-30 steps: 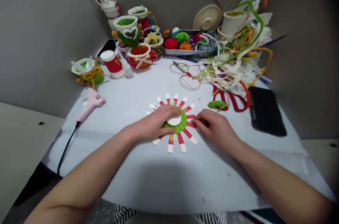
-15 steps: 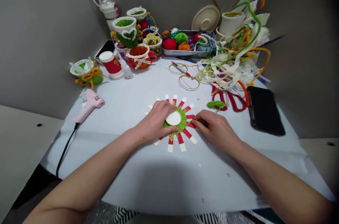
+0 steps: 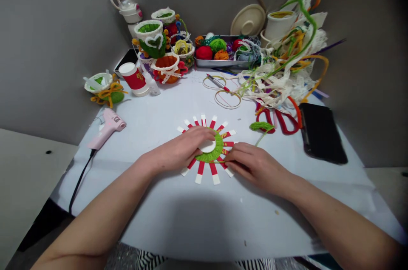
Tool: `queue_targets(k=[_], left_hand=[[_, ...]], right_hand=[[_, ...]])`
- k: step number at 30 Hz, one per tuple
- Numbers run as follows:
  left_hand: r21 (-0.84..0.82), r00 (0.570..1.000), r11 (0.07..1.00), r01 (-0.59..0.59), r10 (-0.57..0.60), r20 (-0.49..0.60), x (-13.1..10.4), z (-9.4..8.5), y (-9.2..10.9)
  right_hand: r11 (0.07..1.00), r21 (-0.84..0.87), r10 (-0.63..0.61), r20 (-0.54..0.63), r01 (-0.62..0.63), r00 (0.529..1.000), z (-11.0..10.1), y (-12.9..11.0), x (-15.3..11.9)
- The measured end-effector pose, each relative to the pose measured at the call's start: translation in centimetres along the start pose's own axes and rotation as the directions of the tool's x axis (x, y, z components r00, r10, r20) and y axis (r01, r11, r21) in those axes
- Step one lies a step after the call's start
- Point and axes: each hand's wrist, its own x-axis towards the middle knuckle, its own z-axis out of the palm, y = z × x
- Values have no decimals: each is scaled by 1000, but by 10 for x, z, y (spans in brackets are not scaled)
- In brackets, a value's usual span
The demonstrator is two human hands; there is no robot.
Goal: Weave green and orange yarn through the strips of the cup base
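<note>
A paper cup cut into splayed red and white strips (image 3: 200, 169) lies flat on the table. Green yarn (image 3: 219, 146) is woven in a ring around its white round base (image 3: 208, 146). My left hand (image 3: 183, 144) lies over the left side of the cup, its fingers curled onto the base and the yarn ring, holding it down. To the right, my right hand (image 3: 251, 161) pinches the green yarn strand, which runs along the ring's lower edge. From behind that hand the strand leads to a small green yarn bundle (image 3: 261, 126).
Red-handled scissors (image 3: 287, 123) and a black phone (image 3: 322, 133) lie at the right. On the left is a pink glue gun (image 3: 108, 127) with its cord. Decorated woven cups (image 3: 165, 68), a tray of yarn balls (image 3: 226, 64) and a lace heap (image 3: 270, 83) line the back.
The cup has turned a little under my left hand, whose fingers shifted on the base. My right hand moved slightly down and left, bringing the yarn along the ring's lower edge.
</note>
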Motion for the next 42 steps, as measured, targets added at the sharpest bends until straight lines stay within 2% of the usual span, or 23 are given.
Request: queue_targets(k=[11, 15, 18, 24, 32, 36, 42], left_hand=[[8, 998, 998, 54, -55, 42, 3, 4, -6], [2, 997, 998, 68, -68, 47, 2, 4, -7], [-5, 997, 998, 65, -65, 47, 1, 3, -7], [-25, 997, 998, 53, -51, 51, 1, 2, -7], [-29, 998, 999, 43, -41, 44, 1, 3, -10], [-11, 998, 999, 42, -42, 49, 1, 3, -10], [-23, 999, 999, 26, -26, 30, 1, 4, -11]], right_hand=[[998, -43, 44, 63, -41, 997, -4, -1, -4], [998, -42, 58, 35, -56, 998, -10, -3, -6], [998, -55, 13, 22, -12, 1000, -16, -5, -6], [999, -43, -12, 180, 20, 984, -26, -13, -6], [998, -65, 33, 400, -8, 916, -24, -20, -17], [992, -117, 98, 434, -52, 895, -22, -24, -19], [972, -215, 177, 419, -92, 891, -19, -27, -19]])
